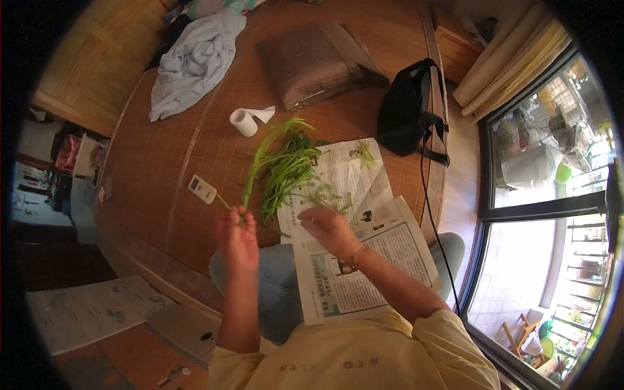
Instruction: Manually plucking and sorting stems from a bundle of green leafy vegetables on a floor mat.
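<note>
My left hand (237,239) grips the lower end of a few long pale-green vegetable stalks (251,180), which rise away from me. One thin stem sticks out to the left of the fingers. Beside them lies a heap of leafy green stalks (290,180), partly on the brown mat and partly on a newspaper sheet (378,183). Over that paper hovers my right hand (331,231), its fingers curled; whether they pinch something small is not visible. Loose leafy bits (324,196) lie just beyond it, and a small pile of pale trimmings (365,155) sits near the far edge.
A white remote control (202,189) lies left of the stalks. Farther off are a paper roll (244,123), a brown woven cushion (312,63) and a crumpled pale cloth (200,61). A black bag (407,109) stands at right, with a dark cord (429,204) running toward me.
</note>
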A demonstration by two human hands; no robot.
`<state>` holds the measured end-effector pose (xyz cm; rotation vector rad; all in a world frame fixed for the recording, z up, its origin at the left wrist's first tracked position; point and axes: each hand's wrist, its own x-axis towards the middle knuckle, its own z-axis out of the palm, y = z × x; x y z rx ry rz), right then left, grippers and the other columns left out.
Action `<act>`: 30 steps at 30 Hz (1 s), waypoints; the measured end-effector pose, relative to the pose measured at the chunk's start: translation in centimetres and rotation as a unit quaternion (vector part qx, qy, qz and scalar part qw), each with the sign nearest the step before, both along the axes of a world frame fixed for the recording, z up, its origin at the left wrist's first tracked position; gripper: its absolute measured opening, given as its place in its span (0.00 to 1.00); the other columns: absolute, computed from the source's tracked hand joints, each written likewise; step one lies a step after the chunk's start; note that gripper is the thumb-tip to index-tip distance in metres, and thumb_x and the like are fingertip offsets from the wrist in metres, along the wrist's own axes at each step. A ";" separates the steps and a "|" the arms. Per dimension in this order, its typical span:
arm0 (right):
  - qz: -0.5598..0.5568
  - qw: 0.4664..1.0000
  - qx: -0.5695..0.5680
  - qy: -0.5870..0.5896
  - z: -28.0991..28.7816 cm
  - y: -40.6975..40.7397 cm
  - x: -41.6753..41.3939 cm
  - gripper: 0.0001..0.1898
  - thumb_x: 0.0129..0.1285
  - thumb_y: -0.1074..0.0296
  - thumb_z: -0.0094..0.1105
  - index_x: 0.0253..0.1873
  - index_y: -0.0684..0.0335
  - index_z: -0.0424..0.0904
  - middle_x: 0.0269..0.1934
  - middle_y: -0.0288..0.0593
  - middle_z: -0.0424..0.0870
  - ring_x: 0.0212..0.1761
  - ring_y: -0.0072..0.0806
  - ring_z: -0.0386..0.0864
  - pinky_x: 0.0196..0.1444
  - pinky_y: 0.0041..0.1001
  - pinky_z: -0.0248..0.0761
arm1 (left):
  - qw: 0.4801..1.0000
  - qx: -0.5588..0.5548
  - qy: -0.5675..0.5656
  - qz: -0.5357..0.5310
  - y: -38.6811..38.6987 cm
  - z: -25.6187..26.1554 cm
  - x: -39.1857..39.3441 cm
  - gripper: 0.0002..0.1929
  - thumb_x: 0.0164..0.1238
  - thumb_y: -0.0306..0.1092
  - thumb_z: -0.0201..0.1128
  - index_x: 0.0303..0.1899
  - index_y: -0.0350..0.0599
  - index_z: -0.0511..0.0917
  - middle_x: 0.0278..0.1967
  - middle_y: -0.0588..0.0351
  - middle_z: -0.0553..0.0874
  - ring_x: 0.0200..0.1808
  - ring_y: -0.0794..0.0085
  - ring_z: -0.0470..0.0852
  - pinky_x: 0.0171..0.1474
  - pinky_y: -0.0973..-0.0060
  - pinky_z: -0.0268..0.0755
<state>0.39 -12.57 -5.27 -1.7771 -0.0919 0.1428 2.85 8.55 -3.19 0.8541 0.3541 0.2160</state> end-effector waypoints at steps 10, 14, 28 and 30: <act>-0.002 0.951 0.272 0.147 1.5 0.4 0.7 0.15 0.72 0.63 0.57 0.54 0.68 0.76 0.41 0.38 0.81 0.38 0.23 0.76 0.42 0.24 0.72 | 0.972 -0.114 0.025 -0.203 -4.5 -1.8 -3.7 0.05 0.70 0.30 0.65 0.44 0.47 0.78 0.43 0.59 0.81 0.45 0.74 0.80 0.50 0.76 0.77; -0.021 0.948 0.282 0.143 1.3 0.6 0.6 0.09 0.71 0.67 0.57 0.46 0.68 0.76 0.36 0.36 0.80 0.35 0.21 0.75 0.41 0.25 0.72 | 0.967 -0.064 0.048 -0.242 -5.4 -1.4 -4.6 0.04 0.71 0.30 0.63 0.44 0.47 0.78 0.45 0.58 0.82 0.50 0.73 0.80 0.56 0.71 0.77; -0.094 0.965 0.205 0.135 0.7 0.3 1.2 0.07 0.70 0.70 0.55 0.42 0.68 0.78 0.28 0.34 0.76 0.27 0.19 0.70 0.31 0.23 0.66 | 0.970 0.135 0.035 -0.201 -6.2 -1.8 -5.7 0.06 0.71 0.24 0.59 0.46 0.38 0.80 0.45 0.56 0.85 0.47 0.77 0.81 0.56 0.76 0.71; -0.096 0.964 0.209 0.130 0.2 0.2 1.3 0.07 0.70 0.70 0.55 0.42 0.68 0.78 0.27 0.34 0.76 0.27 0.19 0.70 0.31 0.23 0.66 | 0.971 0.133 0.019 -0.196 -6.2 -1.6 -5.8 0.06 0.71 0.24 0.60 0.45 0.38 0.80 0.45 0.56 0.85 0.47 0.77 0.81 0.56 0.76 0.70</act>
